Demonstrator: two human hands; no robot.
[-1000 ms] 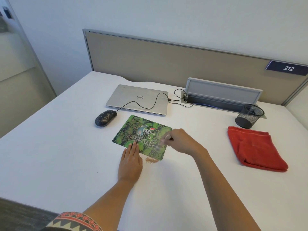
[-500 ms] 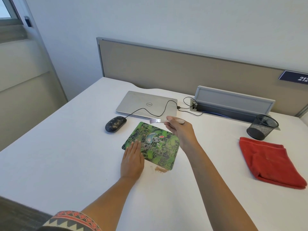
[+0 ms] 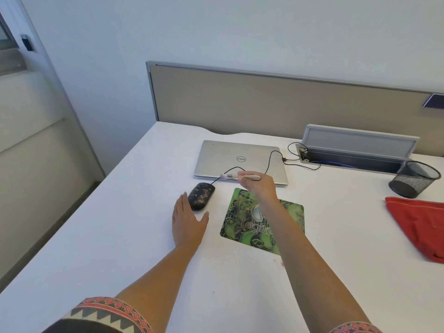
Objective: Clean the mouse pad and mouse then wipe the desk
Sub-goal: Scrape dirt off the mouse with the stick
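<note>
Beside mouse (image 3: 201,196): left grip (image 3: 188,224) spread | right grip (image 3: 258,186) pinches brush (image 3: 230,175) | forearm covers mouse pad (image 3: 290,217) middle

The white surface (image 3: 120,236) carries a closed silver laptop (image 3: 237,159) toward its far edge, with a black speckled mouse (image 3: 201,196) just in front of it. A green mouse pad (image 3: 237,221) lies near the middle, with brown crumbs (image 3: 278,261) by its near side. At the right edge lies a red cloth (image 3: 418,227), with a black mesh cup (image 3: 414,179) behind it.

Left hand (image 3: 188,225) flat on desk (image 3: 120,236) beside mouse (image 3: 201,196); right hand (image 3: 258,186) holds small brush (image 3: 236,176) above mouse pad (image 3: 242,224).
</note>
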